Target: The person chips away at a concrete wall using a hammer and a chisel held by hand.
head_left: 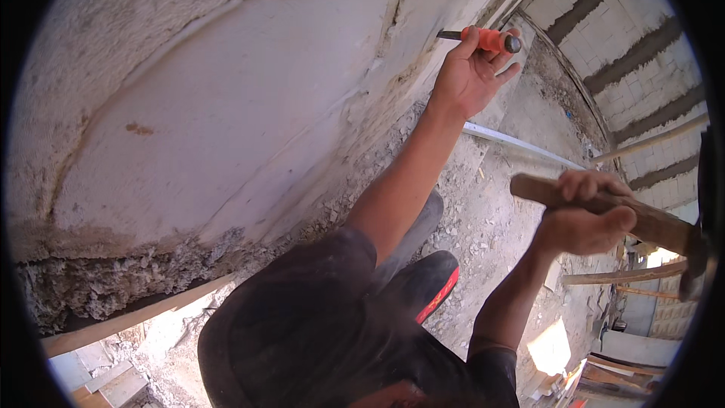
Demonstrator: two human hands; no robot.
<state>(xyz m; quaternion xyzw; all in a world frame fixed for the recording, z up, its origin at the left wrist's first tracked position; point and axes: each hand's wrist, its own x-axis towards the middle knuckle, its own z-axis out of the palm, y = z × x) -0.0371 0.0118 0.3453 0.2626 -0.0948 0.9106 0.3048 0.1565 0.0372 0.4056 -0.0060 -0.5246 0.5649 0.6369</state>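
My left hand (472, 75) is raised at the wall and closed round the orange grip of a chisel (495, 40). The chisel's dark metal blade points left, its tip close to the wall's plaster (411, 68); I cannot tell whether it touches. On the right, my right hand (589, 215) is wrapped round the wooden handle of a hammer (657, 225). The hammer's dark head, at the far right rim, is blurred and partly cut off. Hammer and chisel are well apart.
A pale straight bar (521, 145) lies across the rubble-strewn floor (483, 234). Wooden poles (627, 276) stick out at the right. A broken wall edge (113, 287) runs above a wooden board (136, 317) at the lower left. A block wall (615, 45) stands at the upper right.
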